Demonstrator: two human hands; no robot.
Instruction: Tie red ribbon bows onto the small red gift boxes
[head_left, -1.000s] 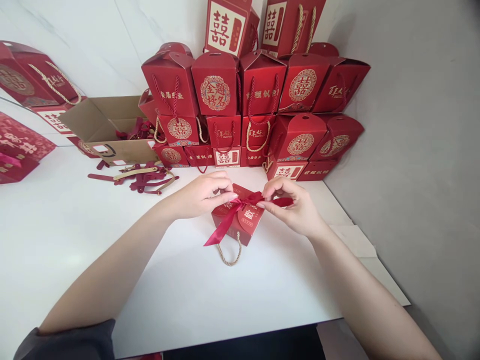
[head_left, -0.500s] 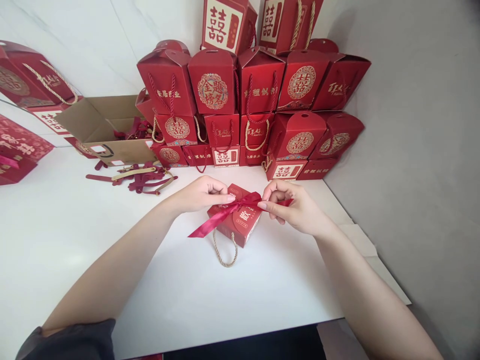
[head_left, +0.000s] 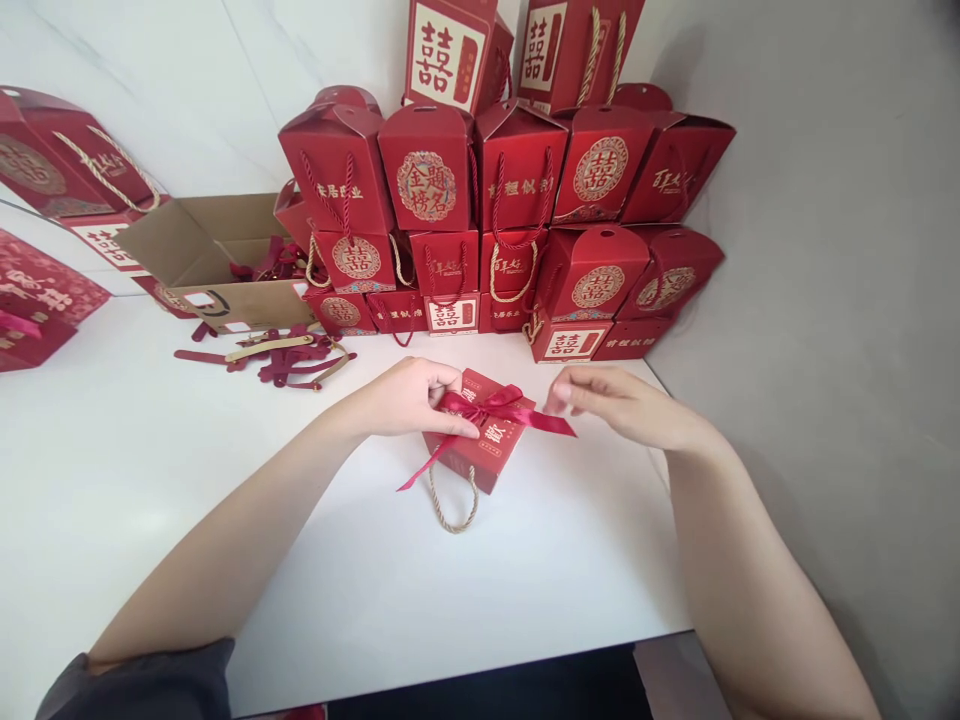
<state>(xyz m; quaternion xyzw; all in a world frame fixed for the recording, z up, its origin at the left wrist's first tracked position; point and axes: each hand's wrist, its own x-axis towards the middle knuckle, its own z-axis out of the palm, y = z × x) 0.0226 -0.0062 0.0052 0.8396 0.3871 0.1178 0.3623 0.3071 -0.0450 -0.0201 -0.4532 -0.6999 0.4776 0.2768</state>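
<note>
A small red gift box [head_left: 487,462] lies on the white table with a twisted beige cord handle [head_left: 454,528] toward me. Across its top runs a shiny red ribbon [head_left: 504,402] tied in a bow, one tail pointing right and the other hanging to the lower left. My left hand [head_left: 411,398] is closed around the bow's left loop, thumb resting over the box top; the exact grip is partly hidden. Just right of the bow, my right hand [head_left: 619,402] is apart from the ribbon, its fingers loosely bent, slightly blurred and holding nothing.
Stacked red gift boxes [head_left: 427,175] with cord handles stand against the back wall. An open cardboard carton [head_left: 262,300] holds dark red pieces, and a pile of red and beige straps [head_left: 289,358] lies before it. More red boxes [head_left: 82,165] are at left; a grey wall [head_left: 840,300] borders the right.
My right hand has let go of the ribbon's right tail and moved right. My left hand has shifted its grip slightly, and the left tail now hangs narrower and lower.
</note>
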